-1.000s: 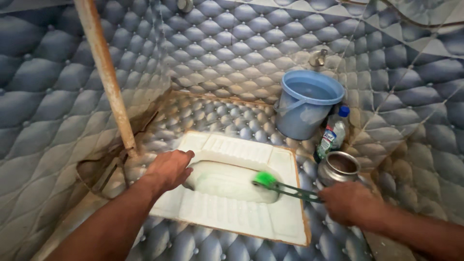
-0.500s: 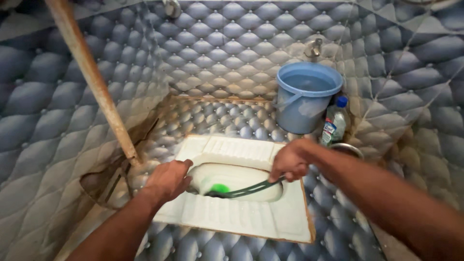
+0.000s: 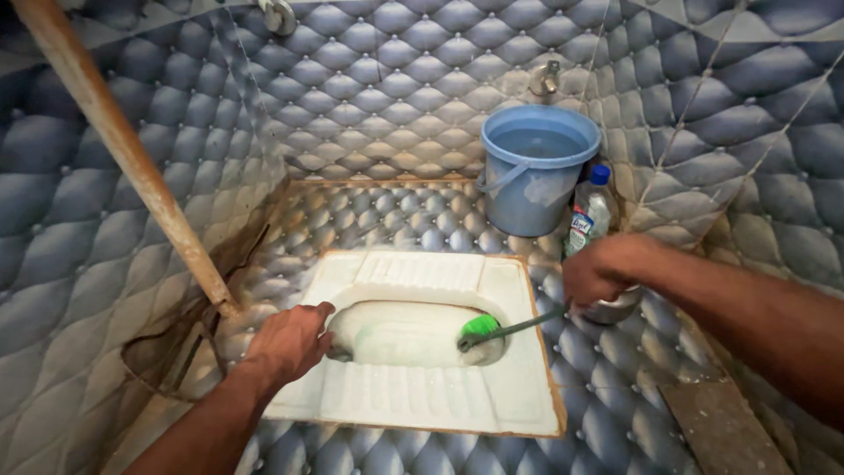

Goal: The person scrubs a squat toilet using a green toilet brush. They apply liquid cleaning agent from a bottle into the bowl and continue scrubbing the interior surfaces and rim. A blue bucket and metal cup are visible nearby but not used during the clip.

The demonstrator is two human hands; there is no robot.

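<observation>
A white squat toilet pan (image 3: 422, 396) lies set into the tiled floor. My right hand (image 3: 602, 268) grips the dark handle of a toilet brush (image 3: 514, 328); its green bristle head sits in the bowl at the right end. My left hand (image 3: 290, 341) rests on the pan's left rim, fingers curled over the edge of the bowl, holding nothing.
A blue bucket (image 3: 536, 171) with water stands in the back corner under a wall tap (image 3: 545, 79). Beside it is a clear bottle with a blue cap (image 3: 589, 211) and a metal pot (image 3: 611, 308) partly behind my right hand. A rusty pipe (image 3: 123, 149) slants down at left.
My right hand drew the brush back from the bowl's left side to its right end. My left hand stayed on the rim. The view shifted slightly.
</observation>
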